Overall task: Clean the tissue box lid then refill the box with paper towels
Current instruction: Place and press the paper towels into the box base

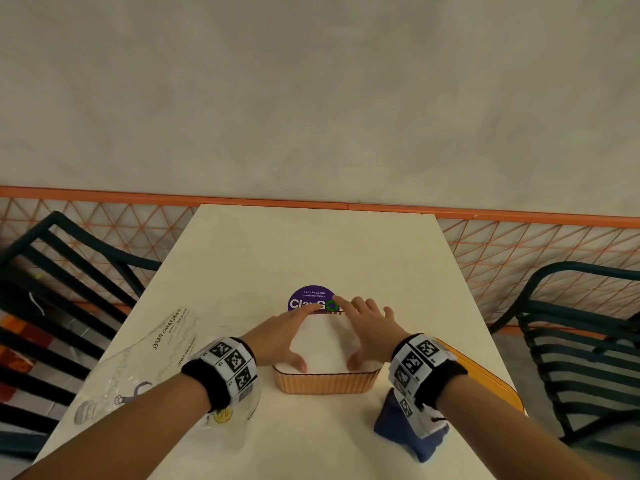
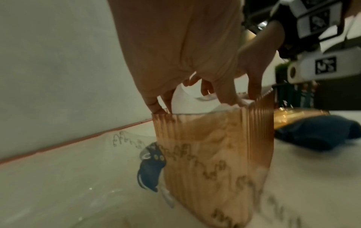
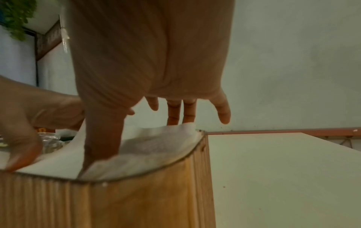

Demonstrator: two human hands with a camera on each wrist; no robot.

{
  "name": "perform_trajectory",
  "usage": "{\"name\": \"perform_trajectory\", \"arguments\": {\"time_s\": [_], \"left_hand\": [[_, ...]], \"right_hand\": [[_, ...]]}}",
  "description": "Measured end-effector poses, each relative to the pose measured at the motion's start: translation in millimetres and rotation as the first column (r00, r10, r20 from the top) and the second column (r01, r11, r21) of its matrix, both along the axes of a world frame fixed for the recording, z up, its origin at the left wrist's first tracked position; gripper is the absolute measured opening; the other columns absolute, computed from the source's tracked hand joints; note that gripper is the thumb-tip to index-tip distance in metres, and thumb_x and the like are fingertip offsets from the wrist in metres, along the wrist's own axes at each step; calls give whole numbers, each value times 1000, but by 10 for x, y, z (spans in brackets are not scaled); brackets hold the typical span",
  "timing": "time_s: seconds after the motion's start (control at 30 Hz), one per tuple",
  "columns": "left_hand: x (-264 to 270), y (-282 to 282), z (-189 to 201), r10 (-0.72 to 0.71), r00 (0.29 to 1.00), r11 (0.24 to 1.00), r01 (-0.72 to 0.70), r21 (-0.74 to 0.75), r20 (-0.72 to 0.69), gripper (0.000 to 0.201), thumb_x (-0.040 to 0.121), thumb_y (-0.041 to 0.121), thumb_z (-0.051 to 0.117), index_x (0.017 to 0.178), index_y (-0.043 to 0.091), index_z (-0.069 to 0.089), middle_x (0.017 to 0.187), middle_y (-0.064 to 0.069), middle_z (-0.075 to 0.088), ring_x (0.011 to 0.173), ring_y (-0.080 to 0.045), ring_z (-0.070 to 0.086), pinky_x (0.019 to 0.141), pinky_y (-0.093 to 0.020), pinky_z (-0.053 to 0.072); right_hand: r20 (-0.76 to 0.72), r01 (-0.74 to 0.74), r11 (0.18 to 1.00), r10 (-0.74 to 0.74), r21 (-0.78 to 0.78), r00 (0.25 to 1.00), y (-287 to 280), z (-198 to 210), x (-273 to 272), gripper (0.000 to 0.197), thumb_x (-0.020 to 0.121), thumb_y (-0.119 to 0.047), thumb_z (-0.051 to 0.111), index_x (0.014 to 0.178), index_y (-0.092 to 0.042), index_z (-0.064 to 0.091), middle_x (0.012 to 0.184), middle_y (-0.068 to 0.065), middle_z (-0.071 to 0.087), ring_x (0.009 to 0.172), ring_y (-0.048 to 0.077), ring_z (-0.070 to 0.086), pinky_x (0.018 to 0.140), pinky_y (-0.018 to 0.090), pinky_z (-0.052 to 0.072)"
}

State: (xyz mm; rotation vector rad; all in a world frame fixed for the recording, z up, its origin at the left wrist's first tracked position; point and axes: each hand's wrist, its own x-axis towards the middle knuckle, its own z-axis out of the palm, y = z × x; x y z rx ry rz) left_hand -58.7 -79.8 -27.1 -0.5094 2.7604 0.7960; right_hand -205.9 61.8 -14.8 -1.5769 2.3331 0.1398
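Note:
An orange ribbed see-through tissue box (image 1: 325, 384) stands open-topped at the table's middle, near me. A stack of white paper towels (image 1: 320, 344) fills it to the rim. My left hand (image 1: 287, 336) and right hand (image 1: 367, 327) both lie on the towels with fingers spread, pressing them down. In the left wrist view the left hand's fingertips (image 2: 156, 106) dip inside the box (image 2: 215, 146) wall. In the right wrist view the right thumb (image 3: 103, 138) pushes into the towels (image 3: 156, 143). The orange lid (image 1: 485, 375) lies on the table to the right, under my right wrist.
A blue cloth (image 1: 408, 434) lies bunched at the near right. An empty clear printed wrapper (image 1: 145, 368) is spread at the near left. A purple round sticker (image 1: 308, 297) sits beyond the box. Dark metal chairs (image 1: 571, 341) flank the table (image 1: 311, 244).

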Motion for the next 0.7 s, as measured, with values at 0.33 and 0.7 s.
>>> {"name": "perform_trajectory", "arguments": {"time_s": [0.33, 0.7], "left_hand": [[-59, 36, 1, 134, 979, 978, -156, -138, -156, 14, 90, 22, 55, 101, 14, 59, 104, -1, 67, 96, -22, 62, 86, -30, 45], [205, 131, -146, -204, 963, 872, 97, -480, -175, 30, 51, 32, 82, 69, 31, 58, 69, 17, 60, 53, -3, 58, 58, -19, 50]], "right_hand": [[-27, -41, 999, 41, -27, 999, 61, -7, 51, 111, 71, -38, 76, 149, -25, -2, 143, 2, 33, 132, 25, 35, 109, 55, 24], [-137, -135, 984, 119, -114, 983, 255, -50, 116, 37, 84, -33, 63, 116, -21, 47, 127, 0, 46, 123, 23, 40, 111, 56, 16]]}}
